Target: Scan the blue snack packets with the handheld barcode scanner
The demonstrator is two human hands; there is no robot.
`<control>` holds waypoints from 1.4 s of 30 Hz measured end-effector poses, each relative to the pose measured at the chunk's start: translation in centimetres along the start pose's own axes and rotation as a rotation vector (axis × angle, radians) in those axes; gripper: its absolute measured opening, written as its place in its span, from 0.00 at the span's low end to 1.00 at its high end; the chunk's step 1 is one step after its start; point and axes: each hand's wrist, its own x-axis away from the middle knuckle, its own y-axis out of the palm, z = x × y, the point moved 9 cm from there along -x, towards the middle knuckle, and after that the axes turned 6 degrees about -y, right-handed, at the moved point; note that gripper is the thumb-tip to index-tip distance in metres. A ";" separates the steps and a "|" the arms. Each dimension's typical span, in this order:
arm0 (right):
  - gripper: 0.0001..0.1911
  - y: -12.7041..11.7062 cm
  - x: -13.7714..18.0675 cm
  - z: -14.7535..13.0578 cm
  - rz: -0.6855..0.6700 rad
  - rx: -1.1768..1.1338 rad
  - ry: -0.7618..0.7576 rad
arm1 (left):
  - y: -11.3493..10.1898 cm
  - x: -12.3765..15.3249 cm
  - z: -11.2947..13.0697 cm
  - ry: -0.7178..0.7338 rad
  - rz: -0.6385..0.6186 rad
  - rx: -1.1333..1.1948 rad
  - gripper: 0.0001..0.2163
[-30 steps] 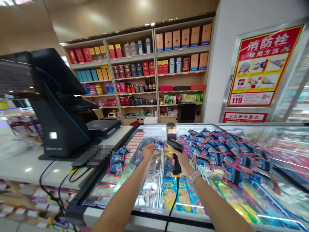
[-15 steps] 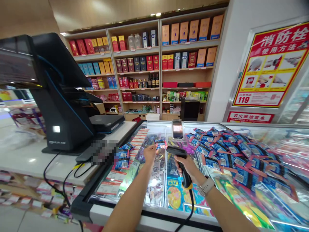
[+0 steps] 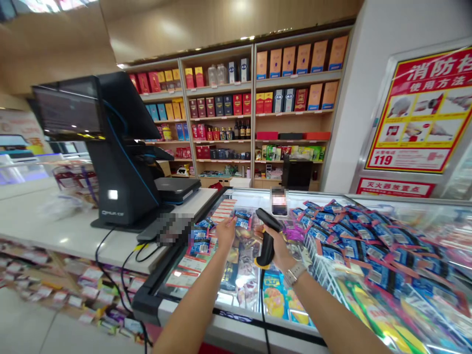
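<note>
While both arms were stretched out over the glass-topped chest freezer [image 3: 158, 290], the right hand [image 3: 279, 248] had its grip closed tight around the handle of a black pistol-shaped plastic barcode scanner [image 3: 266, 231]. It was held upright with the head tipped left, so I'd guess the reading window was meant to face whatever the other hand had. Its thin black cable [image 3: 262, 305] dropped straight down over the freezer's near edge, and there was a pale-banded wristwatch [image 3: 294, 274] on that wrist.

The left hand [image 3: 225, 232] was just beside the scanner, fingers half curled at a small blue foil packet [image 3: 242, 220] on the far left part of the glass lid. Honestly couldn't tell if that grip had actually pinched the packet or was only touching its edge.

More of the same packets lay by the lid's left edge, where it met the white shop counter [image 3: 55, 231], probably kept within reach of the black till terminal [image 3: 121, 172] standing at the counter's near right corner. A big heap of blue-and-red packets [image 3: 368, 246] covered the right side of the lid, well apart from both hands.
</note>
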 end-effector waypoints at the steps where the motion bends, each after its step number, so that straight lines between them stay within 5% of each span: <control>1: 0.09 1.4 -0.2 1.2 -0.006 -0.075 0.034 | -1.9 -0.4 0.2 0.019 0.019 -0.063 0.12; 5: 0.04 6.8 -0.6 6.8 -0.007 -0.268 0.180 | -9.0 -1.4 -0.1 0.065 0.086 -0.296 0.13; 8: 0.04 9.4 -0.3 11.1 0.018 -0.274 0.272 | -11.6 -1.2 -0.9 0.162 0.070 -0.479 0.17; 13: 0.06 10.5 0.5 14.9 0.049 -0.183 0.342 | -11.0 -1.0 -2.9 0.190 -0.062 -0.680 0.21; 19: 0.12 7.9 -0.1 10.5 -0.002 -0.100 0.177 | -9.2 -0.2 -0.2 0.262 -0.052 -0.827 0.22; 23: 0.09 2.3 -0.9 4.7 0.084 -0.091 0.046 | -4.0 1.9 3.2 0.401 -0.131 -0.782 0.21; 28: 0.08 -6.4 -1.0 -3.7 0.226 -0.125 -0.146 | 7.0 6.0 5.3 0.438 -0.458 -0.568 0.21; 33: 0.13 -14.2 -0.7 -11.2 0.375 -0.002 -0.341 | 16.5 10.6 7.4 0.449 -0.644 -0.329 0.19; 37: 0.14 -18.5 -0.3 -13.7 0.514 0.097 -0.390 | 22.2 12.6 8.5 0.412 -0.711 -0.266 0.18; 42: 0.16 -20.5 -0.6 -13.8 0.594 0.167 -0.394 | 27.1 12.3 8.7 0.292 -0.681 -0.303 0.13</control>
